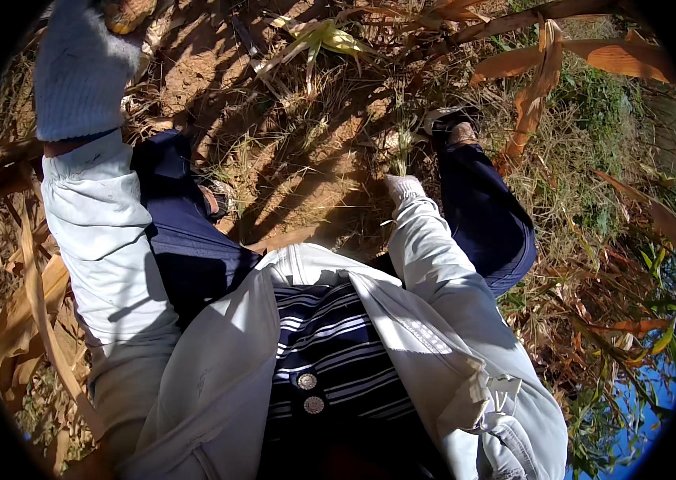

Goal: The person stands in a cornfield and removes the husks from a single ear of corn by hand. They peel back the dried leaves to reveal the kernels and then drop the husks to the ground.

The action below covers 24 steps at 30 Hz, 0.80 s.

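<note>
My left hand, in a pale knit glove, reaches to the upper left rim of the view. An orange-yellow ear of corn is at its fingers, partly cut off by the picture's edge. The fingers are mostly hidden, so whether they grip the ear cannot be told. Low between my knees is my right hand, also gloved, beside dry grass stalks. Its fingers are too small and hidden to read. A pale green-yellow corn husk lies on the ground ahead.
Bare soil with straw and shadows lies between my shoes. Dry corn leaves hang at the upper right, over grass. More dry leaves stand close by my left sleeve, and green-leaved stalks are at the right rim.
</note>
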Tool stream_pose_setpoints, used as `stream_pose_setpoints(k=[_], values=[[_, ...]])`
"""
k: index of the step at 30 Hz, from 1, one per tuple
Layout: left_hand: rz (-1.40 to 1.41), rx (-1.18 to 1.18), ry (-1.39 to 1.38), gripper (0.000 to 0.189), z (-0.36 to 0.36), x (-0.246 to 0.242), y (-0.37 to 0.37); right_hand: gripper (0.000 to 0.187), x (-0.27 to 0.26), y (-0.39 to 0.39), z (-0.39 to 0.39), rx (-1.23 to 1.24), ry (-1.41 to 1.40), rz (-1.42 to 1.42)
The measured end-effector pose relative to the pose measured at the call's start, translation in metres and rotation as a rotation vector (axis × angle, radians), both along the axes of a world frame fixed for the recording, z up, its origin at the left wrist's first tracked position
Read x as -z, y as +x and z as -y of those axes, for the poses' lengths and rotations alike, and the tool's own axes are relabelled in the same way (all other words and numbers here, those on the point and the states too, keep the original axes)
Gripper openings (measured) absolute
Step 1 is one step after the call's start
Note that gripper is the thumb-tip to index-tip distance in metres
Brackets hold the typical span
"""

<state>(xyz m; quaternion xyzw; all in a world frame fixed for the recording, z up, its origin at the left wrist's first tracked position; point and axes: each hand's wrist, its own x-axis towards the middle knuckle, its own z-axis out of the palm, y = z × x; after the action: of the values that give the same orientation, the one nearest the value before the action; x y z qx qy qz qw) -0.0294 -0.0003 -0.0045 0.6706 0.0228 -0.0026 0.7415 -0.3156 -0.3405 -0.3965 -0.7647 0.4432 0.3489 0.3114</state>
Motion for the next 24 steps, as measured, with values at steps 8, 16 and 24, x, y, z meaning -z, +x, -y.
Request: stream_pose_setpoints(k=[8, 16, 24], values=[[-0.041, 0.008, 0.008, 0.034, 0.006, 0.007, 0.001, 0.044, -0.013, 0.0, 0.019, -0.134, -0.15, -0.121], [-0.045, -0.003, 0.025, 0.035, 0.009, 0.007, -0.001, 0.052, -0.023, 0.026, 0.02, -0.315, -0.087, -0.079], [-0.025, -0.02, 0.027, 0.036, 0.004, 0.002, -0.006, 0.06, -0.087, 0.051, -0.034, -0.403, 0.138, -0.157]])
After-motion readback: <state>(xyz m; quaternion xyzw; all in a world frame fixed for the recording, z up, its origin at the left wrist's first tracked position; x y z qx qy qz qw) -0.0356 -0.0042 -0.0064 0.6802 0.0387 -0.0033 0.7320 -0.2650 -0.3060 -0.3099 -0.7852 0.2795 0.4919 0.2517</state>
